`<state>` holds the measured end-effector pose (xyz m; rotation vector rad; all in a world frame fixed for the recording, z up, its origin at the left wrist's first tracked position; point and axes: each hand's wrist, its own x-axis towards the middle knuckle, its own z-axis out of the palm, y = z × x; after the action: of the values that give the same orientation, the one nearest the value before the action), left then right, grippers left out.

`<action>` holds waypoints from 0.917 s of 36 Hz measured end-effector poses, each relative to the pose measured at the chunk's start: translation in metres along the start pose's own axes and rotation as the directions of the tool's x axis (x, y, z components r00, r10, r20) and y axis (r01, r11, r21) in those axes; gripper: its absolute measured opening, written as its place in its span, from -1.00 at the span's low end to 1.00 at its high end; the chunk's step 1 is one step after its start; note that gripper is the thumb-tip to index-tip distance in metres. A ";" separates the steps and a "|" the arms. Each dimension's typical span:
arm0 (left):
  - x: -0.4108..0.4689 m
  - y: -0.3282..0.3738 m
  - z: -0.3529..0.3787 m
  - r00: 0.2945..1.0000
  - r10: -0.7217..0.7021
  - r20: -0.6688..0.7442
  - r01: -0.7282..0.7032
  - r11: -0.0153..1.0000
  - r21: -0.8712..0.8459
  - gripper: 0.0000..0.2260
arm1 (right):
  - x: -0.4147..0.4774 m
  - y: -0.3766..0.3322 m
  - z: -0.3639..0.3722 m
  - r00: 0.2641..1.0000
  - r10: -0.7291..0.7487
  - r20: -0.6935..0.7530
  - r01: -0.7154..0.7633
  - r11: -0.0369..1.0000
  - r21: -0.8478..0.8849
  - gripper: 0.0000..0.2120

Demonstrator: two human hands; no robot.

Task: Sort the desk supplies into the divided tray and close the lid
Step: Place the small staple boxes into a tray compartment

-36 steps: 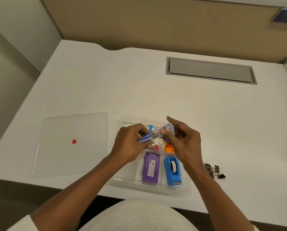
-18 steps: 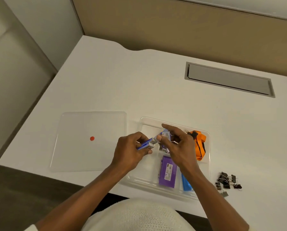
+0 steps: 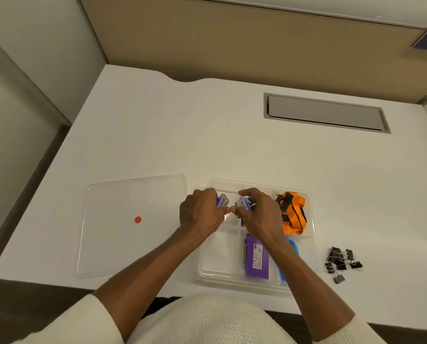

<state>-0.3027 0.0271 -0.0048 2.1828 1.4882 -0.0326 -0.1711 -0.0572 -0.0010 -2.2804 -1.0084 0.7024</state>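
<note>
A clear divided tray (image 3: 257, 281) sits at the desk's near edge. Over its far-left part, my left hand (image 3: 200, 214) grips a small blue box (image 3: 222, 201). Close beside it, my right hand (image 3: 259, 214) grips a second small blue-and-white packet (image 3: 242, 202). The two hands' fingertips nearly touch. Inside the tray lie an orange-and-black lanyard (image 3: 293, 214) at the far right, a purple box (image 3: 256, 260) in the near middle, and a blue tape dispenser (image 3: 293, 247) mostly hidden by my right forearm. The clear lid (image 3: 133, 224), marked with a red dot, lies flat to the tray's left.
Several black binder clips (image 3: 341, 263) lie in a heap on the white desk to the right of the tray. A grey cable hatch (image 3: 325, 112) is set into the desk at the back right. Tan partition walls close off the back.
Both hands have lowered toward the tray's far-left part with the small blue items still in them. The camera view has shifted, so the lanyard and clips show more fully.
</note>
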 end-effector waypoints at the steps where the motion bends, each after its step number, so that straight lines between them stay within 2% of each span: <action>1: 0.004 0.003 0.000 1.000 0.008 0.014 -0.009 0.999 0.039 -0.60 | 0.000 0.001 0.003 1.000 0.000 0.006 0.000 1.000 -0.031 -0.56; 5: 0.014 0.014 0.002 0.996 0.040 0.074 -0.050 0.989 0.137 -0.66 | -0.005 0.007 0.012 1.000 0.016 -0.003 -0.016 0.993 -0.115 -0.58; 9: 0.020 0.022 0.006 0.993 0.050 0.108 -0.072 0.975 0.210 -0.75 | -0.005 0.008 0.014 0.996 0.085 -0.028 -0.087 0.991 -0.099 -0.55; 19: 0.027 0.032 0.014 0.984 0.098 0.149 -0.150 0.908 0.391 -0.84 | -0.002 0.014 0.011 0.991 0.131 -0.037 -0.134 0.988 -0.077 -0.52; 33: 0.036 0.027 0.005 0.978 0.149 0.147 -0.189 0.931 0.312 -0.88 | 0.008 0.010 0.006 0.990 0.141 -0.030 -0.143 0.988 -0.064 -0.49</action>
<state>-0.2628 0.0491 -0.0089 2.5128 1.2944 -0.3701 -0.1658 -0.0549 -0.0136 -2.4309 -0.8759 0.7059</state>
